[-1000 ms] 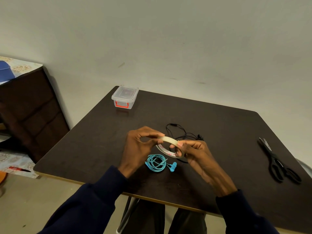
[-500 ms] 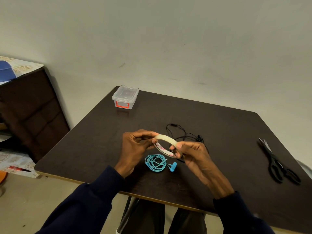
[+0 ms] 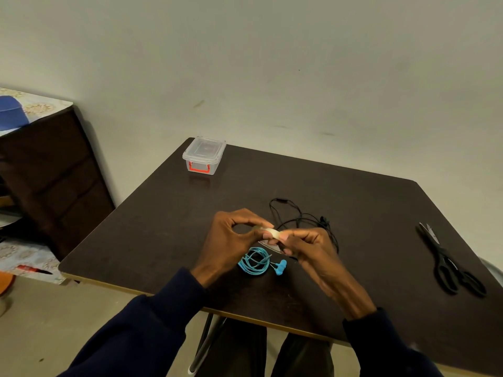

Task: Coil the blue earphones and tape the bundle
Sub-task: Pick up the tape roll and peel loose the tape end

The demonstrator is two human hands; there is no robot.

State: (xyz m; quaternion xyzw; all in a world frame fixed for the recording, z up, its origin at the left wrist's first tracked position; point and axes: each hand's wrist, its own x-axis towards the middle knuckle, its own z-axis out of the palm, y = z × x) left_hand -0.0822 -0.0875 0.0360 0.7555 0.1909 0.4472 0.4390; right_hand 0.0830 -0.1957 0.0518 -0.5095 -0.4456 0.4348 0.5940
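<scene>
Left hand and right hand pinching tape roll over table
Each hand pinches the roll's rim between thumb and fingers, just above the blue earphones, which lie coiled on the table near its front edge; black earphones loose behind the hands, scissors well apart at right, lidded clear box at far left corner

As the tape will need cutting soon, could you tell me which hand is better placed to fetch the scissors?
The right hand, most likely: the scissors lie at the right of the table, on that hand's side. The left hand is farther away and could hold the tape roll alone.
</scene>
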